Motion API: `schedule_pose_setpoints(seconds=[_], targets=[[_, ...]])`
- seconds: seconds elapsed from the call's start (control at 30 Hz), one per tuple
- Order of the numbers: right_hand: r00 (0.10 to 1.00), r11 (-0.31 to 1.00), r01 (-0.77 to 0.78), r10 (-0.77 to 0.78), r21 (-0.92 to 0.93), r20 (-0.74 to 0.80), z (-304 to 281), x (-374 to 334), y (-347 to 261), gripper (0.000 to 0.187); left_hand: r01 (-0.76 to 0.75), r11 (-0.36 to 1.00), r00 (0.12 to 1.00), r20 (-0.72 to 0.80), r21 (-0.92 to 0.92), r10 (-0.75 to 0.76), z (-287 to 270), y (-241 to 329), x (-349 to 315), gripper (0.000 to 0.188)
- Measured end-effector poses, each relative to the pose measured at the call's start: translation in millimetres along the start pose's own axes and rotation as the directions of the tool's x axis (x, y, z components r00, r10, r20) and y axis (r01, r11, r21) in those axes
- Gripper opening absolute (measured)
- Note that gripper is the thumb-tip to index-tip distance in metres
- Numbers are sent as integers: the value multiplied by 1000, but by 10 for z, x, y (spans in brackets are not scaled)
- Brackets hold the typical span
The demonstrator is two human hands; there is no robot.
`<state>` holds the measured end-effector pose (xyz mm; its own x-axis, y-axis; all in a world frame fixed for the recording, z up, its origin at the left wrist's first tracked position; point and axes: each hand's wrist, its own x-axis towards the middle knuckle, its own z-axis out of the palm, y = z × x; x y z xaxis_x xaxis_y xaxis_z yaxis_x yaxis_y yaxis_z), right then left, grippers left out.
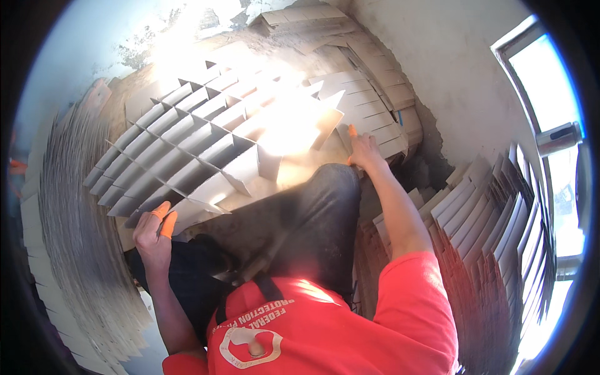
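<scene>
A grid of interlocked cardboard dividers [187,134] stands on a board in front of me, its far right part washed out by sunlight. My left hand [155,234], with orange covers on the thumb and a finger, pinches the grid's near left corner. Right of the grid, my right hand [364,151] reaches out with orange-covered thumb and forefinger spread. It touches the near edge of the slotted cardboard sheets [356,100]; whether one lies between its fingers is hard to see.
Tall stacks of cardboard strips [75,206] line the left side. More slotted strips [475,219] lean in rows at the lower right, below a bright window [550,87]. Worn walls [437,56] enclose the far side. My knee [325,194] sits close to the board.
</scene>
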<state>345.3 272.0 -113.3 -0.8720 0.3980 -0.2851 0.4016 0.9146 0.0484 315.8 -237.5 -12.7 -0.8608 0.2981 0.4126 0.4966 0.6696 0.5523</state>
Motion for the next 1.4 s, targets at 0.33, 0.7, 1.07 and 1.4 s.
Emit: schedule_pose_setpoints(seconds=[0.33,0.7,1.07,1.4], targets=[[792,985,-162,92,-63,-604,-482,63,720,22,3,1000,1000,4,-19,-3,0,-7,-18,29],[591,347,755,6,556,-806,-2495,-1244,-1182,48,114,971,983,-163,209,-80,-486,-243,-291,44],[479,25,834,-529,551,-701,-2228,-1453,-2420,47,73,981,967,-228,-182,-114,-301,-364,-422,20],[510,133,833,-559,537,-653,-2142,-1492,-2840,48,67,979,959,-258,-191,-116,-199,-355,-405,14]])
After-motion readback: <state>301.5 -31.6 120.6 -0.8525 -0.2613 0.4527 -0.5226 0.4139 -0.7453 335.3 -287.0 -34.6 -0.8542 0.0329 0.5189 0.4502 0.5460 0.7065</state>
